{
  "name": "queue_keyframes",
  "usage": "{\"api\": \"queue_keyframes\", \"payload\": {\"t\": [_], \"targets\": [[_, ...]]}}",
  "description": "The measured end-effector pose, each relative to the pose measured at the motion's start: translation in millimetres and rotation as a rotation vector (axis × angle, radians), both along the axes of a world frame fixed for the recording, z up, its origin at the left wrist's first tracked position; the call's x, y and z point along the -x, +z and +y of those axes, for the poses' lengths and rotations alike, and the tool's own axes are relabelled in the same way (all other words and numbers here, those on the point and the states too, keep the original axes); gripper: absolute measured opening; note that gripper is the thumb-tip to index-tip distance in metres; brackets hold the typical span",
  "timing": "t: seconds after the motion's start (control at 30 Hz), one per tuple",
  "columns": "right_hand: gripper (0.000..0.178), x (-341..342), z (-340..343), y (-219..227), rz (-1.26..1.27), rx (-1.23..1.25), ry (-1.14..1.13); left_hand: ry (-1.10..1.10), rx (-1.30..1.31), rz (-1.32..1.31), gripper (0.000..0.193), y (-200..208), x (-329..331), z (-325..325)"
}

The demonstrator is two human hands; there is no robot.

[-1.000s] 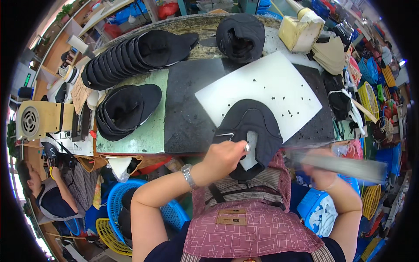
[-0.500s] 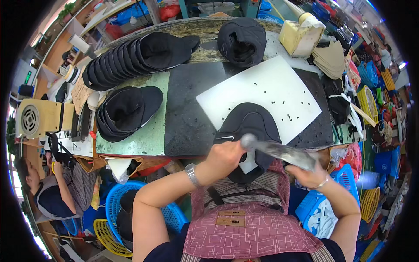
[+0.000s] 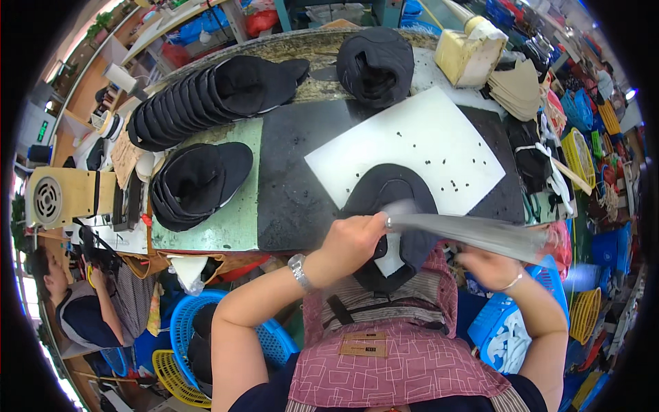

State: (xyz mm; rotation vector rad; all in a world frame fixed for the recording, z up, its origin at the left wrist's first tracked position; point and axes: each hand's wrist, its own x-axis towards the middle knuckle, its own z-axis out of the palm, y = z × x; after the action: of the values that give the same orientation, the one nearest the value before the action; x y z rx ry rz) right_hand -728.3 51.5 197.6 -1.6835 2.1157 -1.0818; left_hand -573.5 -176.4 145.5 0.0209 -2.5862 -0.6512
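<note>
A black cap (image 3: pixel 405 185) lies at the table's front edge, partly on a white board (image 3: pixel 391 141) and hanging toward my apron. My left hand (image 3: pixel 353 242) is over the cap's left side. Its fingers are pinched on a small silvery metal tool (image 3: pixel 389 222), mostly hidden by the fingers. My right hand (image 3: pixel 491 268) is to the right of the cap, closed at the lower side of a long grey tool (image 3: pixel 473 230). Motion smears this tool into a streak, so its kind is unclear. Small black bits are scattered on the board.
A row of nested black caps (image 3: pixel 185 103), a second stack (image 3: pixel 195 182) and a dark cap (image 3: pixel 375 66) stand on the table. A yellowish block (image 3: pixel 467 58) sits at the far right. Blue baskets (image 3: pixel 189 309) flank me below. Another person (image 3: pixel 75 295) sits at left.
The long tool in my right hand has swung into a blurred streak reaching farther right. My left hand stays pinched at almost the same spot over the cap.
</note>
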Motion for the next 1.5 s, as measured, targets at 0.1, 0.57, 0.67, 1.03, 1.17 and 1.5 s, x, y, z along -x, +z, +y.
{"api": "queue_keyframes", "payload": {"t": [0.1,0.57,0.67,1.03,1.17,1.5], "targets": [[0.026,-1.1,-11.3,-1.2,0.024,-0.194,-0.101,0.234,-0.82,-0.129,0.013,-2.5,7.8,-8.0],[0.022,0.9,-3.7,41.2,0.169,0.015,0.127,0.102,-0.077,0.097,0.01,0.9,11.8,1.9],[0.022,-7.9,-5.7,22.9,-0.128,-0.465,-0.218,0.174,-0.251,-0.011,0.012,-9.0,12.7,-5.8],[0.027,-27.0,30.3,-12.3,0.036,-0.417,-0.235,-0.061,-1.075,-0.265,0.01,33.3,2.4,3.7],[0.026,-30.5,32.0,-17.8,-0.007,-0.394,-0.262,0.007,-1.24,-0.319,0.009,6.6,-11.4,18.8],[0.026,-34.4,38.0,-15.3,0.04,-0.393,-0.342,-0.125,-0.497,-0.115,0.012,-3.7,-11.9,35.5]]}}
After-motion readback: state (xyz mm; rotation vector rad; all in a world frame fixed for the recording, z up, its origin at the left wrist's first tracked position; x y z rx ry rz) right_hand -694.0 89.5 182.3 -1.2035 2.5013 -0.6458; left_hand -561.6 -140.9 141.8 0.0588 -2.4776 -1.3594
